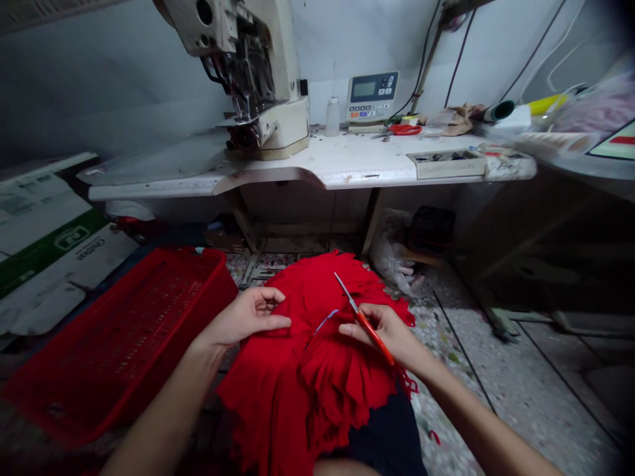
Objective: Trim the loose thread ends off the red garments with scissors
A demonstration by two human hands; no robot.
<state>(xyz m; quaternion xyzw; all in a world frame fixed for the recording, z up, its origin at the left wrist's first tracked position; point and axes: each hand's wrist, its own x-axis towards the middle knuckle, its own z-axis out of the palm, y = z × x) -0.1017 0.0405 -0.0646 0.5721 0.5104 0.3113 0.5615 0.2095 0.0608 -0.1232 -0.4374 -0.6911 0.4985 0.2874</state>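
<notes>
A pile of red cloth pieces [322, 284] with jagged edges is spread over my lap, bunched in folds towards me. At its left side, my left hand [248, 316] has curled fingers and a thumb laid along the cloth, apparently gripping a fold. My right hand [384, 328] holds scissors [367, 324] with orange-red handles, their blades slanting up and left over the pile. Between my hands, a thin bluish strip [325, 321] lies on the red cloth. I cannot make out whether it is thread or tape.
A red plastic basket [124, 317] stands at left beside a printed carton [54, 231]. Ahead, a white worktable [357, 162] bears a sewing machine [278, 125], a control panel [372, 96], a bottle [333, 118] and red-handled scissors [404, 129]. A plastic bag [394, 254] sits underneath.
</notes>
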